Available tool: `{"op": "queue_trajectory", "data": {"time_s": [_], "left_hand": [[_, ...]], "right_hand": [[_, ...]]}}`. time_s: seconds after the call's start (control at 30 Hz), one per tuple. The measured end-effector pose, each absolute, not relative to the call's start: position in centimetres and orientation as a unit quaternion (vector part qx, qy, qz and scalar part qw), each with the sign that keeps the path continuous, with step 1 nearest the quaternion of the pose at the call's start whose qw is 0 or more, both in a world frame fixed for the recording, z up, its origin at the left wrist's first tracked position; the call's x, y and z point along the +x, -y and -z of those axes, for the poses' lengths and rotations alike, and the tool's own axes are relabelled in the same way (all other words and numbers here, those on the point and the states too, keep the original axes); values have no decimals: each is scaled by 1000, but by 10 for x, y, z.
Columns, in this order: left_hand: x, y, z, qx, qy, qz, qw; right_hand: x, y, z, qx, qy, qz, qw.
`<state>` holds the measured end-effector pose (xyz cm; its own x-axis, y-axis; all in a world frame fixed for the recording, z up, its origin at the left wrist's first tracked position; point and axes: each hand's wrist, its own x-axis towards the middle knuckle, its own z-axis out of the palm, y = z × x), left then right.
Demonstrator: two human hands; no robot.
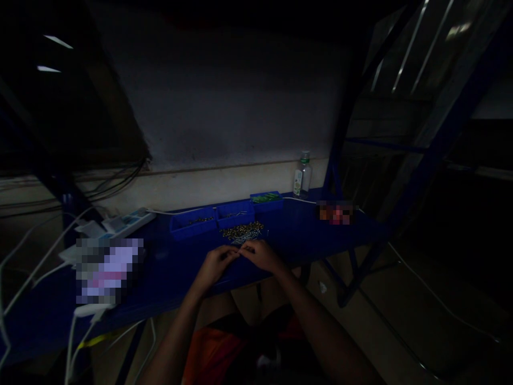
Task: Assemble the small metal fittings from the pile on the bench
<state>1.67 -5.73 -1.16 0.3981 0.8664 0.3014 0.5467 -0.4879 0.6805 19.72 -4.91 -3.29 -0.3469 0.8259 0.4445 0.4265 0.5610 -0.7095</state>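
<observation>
My left hand [217,263] and my right hand [259,253] meet at the front of the blue table, fingertips pinched close together. Whatever is between the fingers is too small and dark to make out. Just beyond them lies a pile of small brass-coloured pieces [240,230], with thin silvery pins or screws [249,236] heaped against its near side. Behind the pile stand blue trays: a left one [192,227] with a few brass-coloured pieces, a middle one [235,219] with some thin silvery pieces, and a right one [276,205] holding green items [265,198].
A clear bottle [305,179] with a green band stands at the back right. Blurred reddish items [336,213] lie right of it. On the left are a white power strip [120,227], white cables and a blurred purplish object [112,270]. The blue table [168,267] runs along the wall.
</observation>
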Motion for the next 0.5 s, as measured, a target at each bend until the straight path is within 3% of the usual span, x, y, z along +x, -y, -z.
{"op": "queue_trajectory", "data": {"time_s": [0.37, 0.5], "left_hand": [[18, 59, 9, 780, -456, -340, 261], [17, 60, 8, 765, -454, -373, 262]], "right_hand": [[200, 44, 38, -395, 753, -275, 449], [199, 45, 37, -385, 791, -251, 405]]}}
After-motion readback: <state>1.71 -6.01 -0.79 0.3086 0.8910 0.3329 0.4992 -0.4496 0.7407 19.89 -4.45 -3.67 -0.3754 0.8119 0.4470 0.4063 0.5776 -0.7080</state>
